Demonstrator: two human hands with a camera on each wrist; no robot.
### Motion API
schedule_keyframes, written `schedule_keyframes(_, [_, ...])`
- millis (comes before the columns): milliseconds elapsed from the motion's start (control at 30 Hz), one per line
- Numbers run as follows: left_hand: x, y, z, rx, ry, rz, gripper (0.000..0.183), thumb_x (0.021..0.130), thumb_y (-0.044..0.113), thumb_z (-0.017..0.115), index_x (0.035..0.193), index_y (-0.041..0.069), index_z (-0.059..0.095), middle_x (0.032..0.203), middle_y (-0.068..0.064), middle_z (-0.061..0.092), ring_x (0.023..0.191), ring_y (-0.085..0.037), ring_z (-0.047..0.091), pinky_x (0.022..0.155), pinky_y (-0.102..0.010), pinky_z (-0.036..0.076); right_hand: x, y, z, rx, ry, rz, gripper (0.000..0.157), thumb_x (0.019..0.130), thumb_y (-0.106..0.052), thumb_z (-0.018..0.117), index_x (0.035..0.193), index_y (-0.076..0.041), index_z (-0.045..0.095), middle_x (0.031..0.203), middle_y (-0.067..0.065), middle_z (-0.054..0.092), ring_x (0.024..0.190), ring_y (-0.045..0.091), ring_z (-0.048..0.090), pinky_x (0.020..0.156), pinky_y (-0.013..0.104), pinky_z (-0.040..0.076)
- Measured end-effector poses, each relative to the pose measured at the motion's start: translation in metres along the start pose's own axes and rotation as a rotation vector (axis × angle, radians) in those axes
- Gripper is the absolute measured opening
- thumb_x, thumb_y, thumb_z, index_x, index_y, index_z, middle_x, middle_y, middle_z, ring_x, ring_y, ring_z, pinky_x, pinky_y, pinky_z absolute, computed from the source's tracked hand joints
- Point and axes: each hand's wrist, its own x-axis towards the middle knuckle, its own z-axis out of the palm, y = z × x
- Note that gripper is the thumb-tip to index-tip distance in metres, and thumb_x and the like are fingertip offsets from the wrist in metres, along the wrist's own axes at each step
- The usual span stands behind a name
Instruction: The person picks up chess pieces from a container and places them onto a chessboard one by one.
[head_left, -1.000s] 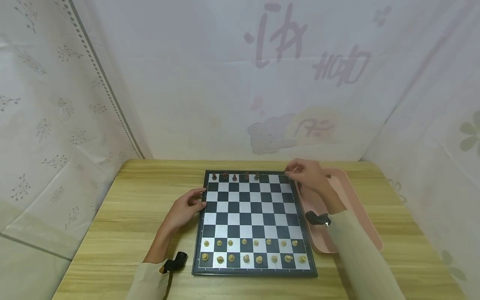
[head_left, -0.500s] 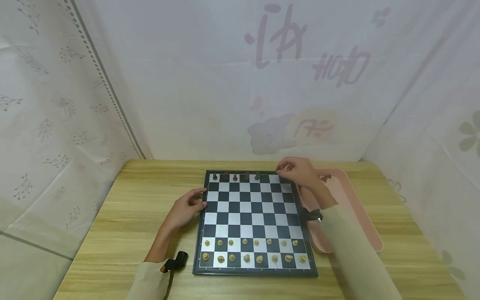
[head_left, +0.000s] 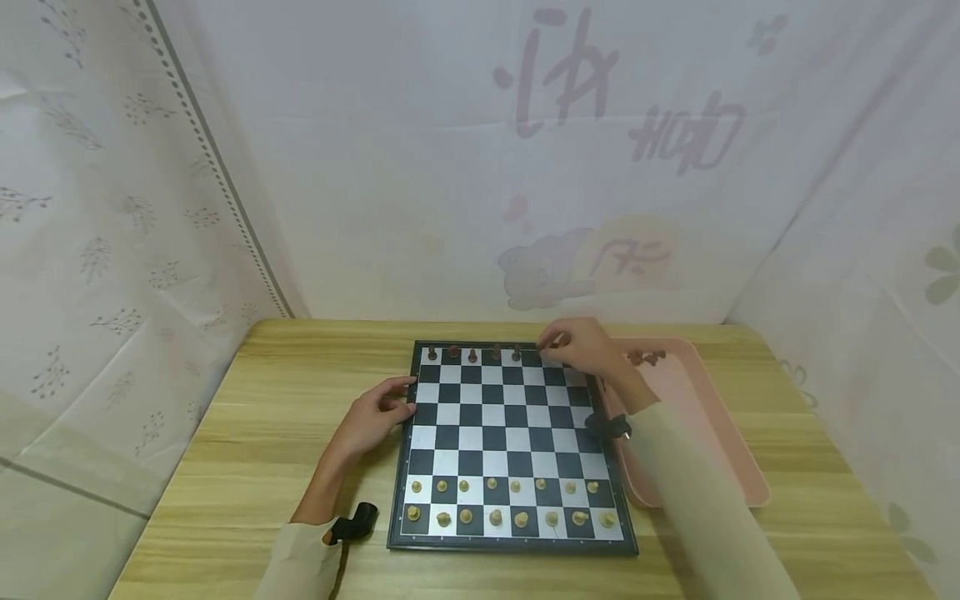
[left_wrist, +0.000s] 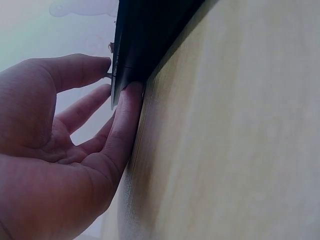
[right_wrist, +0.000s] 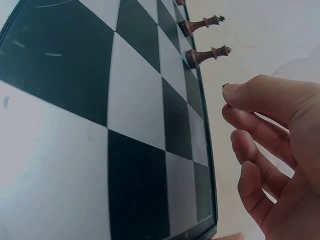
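Clock off board centre, 12 = away from the person. Wood tabletop [head_left: 300, 375] runs out at 9, past the left hand [head_left: 367, 421]. Its fingers are loosely bent, touching the board's 9 o'clock edge without clenching. Chessboard [head_left: 491, 414]: standing dark pieces [head_left: 472, 356] line the 12 edge from the left corner, light pieces [head_left: 496, 517] fill two rows at 6; plain squares span the middle. Right hand [head_left: 581, 346] at 1, thumb and forefinger pinching a small dark chess piece [right_wrist: 226, 86] by the far edge, just past 12, right of the last standing one. Pink tray [head_left: 723, 433] just beside the board at 3, loose dark pieces [head_left: 649, 358] near its 11 corner, bare floor toward 6.

Board's side edges run roughly 12–6. Pinched piece mostly hidden by fingertips: can't tell its long axis, which end points where, or if it touches the board.
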Motion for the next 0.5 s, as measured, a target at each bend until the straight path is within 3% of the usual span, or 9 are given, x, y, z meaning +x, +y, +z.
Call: schedule_keyframes(500, [-0.001, 0.000, 0.000, 0.002, 0.001, 0.024, 0.049, 0.104, 0.012, 0.074, 0.152, 0.012, 0.066, 0.140, -0.016, 0.069, 0.111, -0.028, 0.070, 0.096, -0.046, 0.053, 0.006, 0.000, 0.015, -0.044, -0.038, -0.086, 0.012, 0.094, -0.011, 0.085, 0.105, -0.016, 0.086, 0.106, -0.002, 0.078, 0.096, 0.022, 0.067, 0.084, 0.046, 0.056])
